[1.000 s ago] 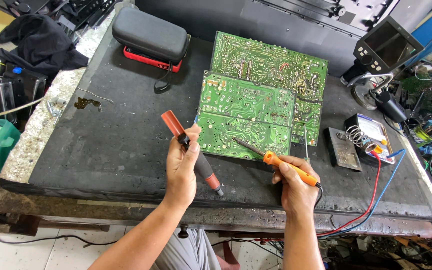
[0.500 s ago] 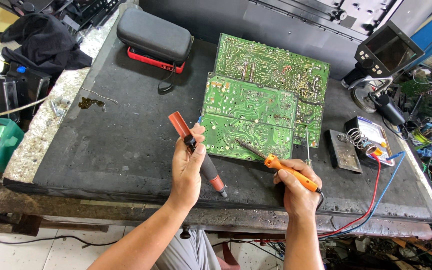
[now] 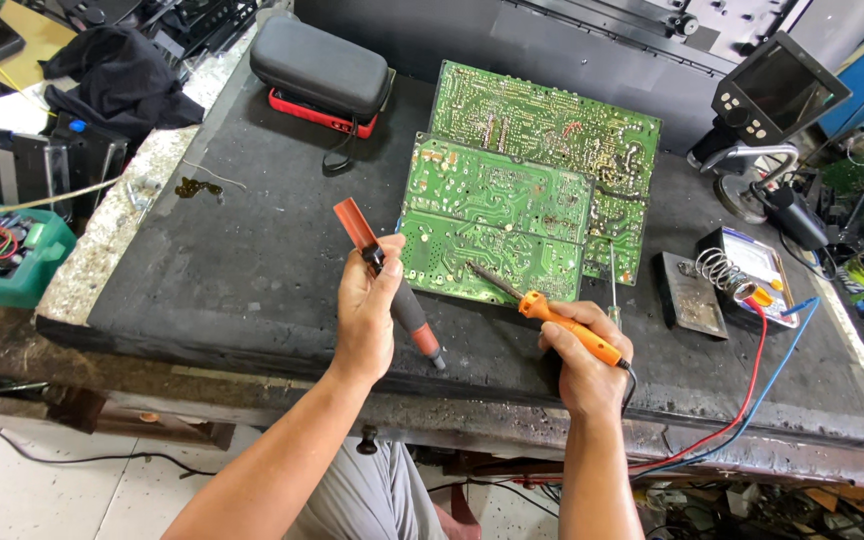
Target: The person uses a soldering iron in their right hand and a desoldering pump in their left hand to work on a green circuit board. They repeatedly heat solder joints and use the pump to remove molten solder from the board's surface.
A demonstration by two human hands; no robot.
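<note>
Orange-handled soldering iron (image 3: 562,322) is sitting gripped in your right hand (image 3: 582,365), tip touching the green circuit board (image 3: 492,225) at frame centre. Your left hand (image 3: 364,318) is clasping a red desoldering pump (image 3: 388,282) over the dark surface (image 3: 242,260).

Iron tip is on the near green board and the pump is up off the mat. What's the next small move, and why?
Probably swing the desoldering pump in the left hand nozzle-first toward the soldering iron tip. The right hand holds that tip on the near circuit board, while the pump's nozzle points back toward the table edge, away from the board.
</note>
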